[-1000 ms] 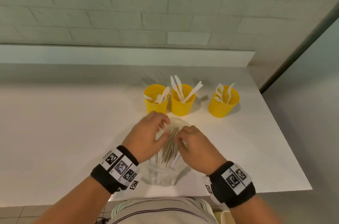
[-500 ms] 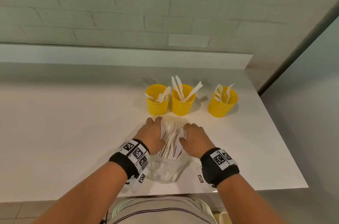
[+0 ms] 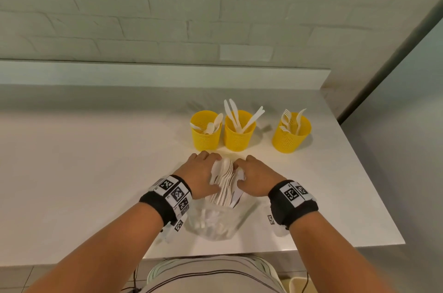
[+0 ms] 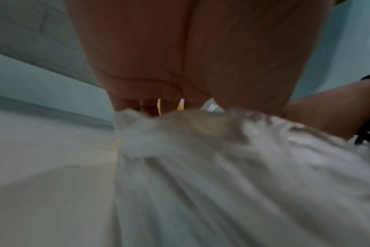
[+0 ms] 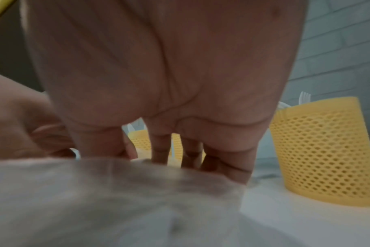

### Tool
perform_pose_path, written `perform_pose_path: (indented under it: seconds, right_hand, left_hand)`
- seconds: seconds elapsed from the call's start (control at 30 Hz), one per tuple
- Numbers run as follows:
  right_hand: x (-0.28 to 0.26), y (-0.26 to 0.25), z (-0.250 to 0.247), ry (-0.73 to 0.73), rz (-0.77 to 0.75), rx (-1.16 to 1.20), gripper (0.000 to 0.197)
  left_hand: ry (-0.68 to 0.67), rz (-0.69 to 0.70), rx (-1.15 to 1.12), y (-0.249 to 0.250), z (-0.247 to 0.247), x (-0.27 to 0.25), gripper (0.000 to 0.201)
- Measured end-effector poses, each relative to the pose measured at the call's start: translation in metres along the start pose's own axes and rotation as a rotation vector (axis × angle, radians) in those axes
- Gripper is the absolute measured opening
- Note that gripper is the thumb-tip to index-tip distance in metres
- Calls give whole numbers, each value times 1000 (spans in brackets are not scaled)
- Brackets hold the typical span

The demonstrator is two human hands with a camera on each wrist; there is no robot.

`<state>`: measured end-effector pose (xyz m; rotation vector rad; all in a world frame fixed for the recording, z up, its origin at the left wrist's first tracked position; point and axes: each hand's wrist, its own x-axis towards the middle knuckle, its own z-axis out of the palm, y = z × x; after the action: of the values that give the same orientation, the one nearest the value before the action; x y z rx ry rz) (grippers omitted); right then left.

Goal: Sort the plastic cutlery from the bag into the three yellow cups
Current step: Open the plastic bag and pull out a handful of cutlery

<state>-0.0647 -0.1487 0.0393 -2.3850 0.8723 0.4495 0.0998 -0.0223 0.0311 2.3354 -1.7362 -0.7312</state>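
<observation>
**Kid:** While the white tabletop (image 3: 96, 172) is holding everything, where is the cutlery sitting?

**Helper:** Most is lying in the clear bag (image 3: 215, 223), near the person. Some is already standing in the three yellow cups (image 3: 236, 136) behind it. The left hand (image 3: 200, 175) and right hand (image 3: 256, 178) are curling around the bunch of cutlery (image 3: 224, 183), squeezing it from both sides.

**Kid:** What could go wrong?

**Helper:** Pieces could be slipping out, because the plastic looks slick.

**Kid:** What changed?

**Helper:** Both hands are reaching farther forward than a second ago.
</observation>
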Motion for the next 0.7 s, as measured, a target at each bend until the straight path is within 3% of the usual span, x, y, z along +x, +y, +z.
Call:
perform_pose_path:
  seconds: [0.2, 0.5, 0.6, 0.7]
  right_hand:
    - [-2, -2, -21, -156, -39, -66, 69]
    - [7, 0, -26, -235, -28, -94, 78]
    - [8, 0, -29, -265, -37, -142, 85]
    - [13, -1, -32, -244, -40, -173, 73]
  left_hand:
    - [-102, -60, -15, 0, -9, 5, 103]
    - [77, -86, -229, 15, -2, -3, 104]
    - [84, -151, -184, 22, 4, -6, 108]
    - [53, -194, -98, 28, 8, -6, 110]
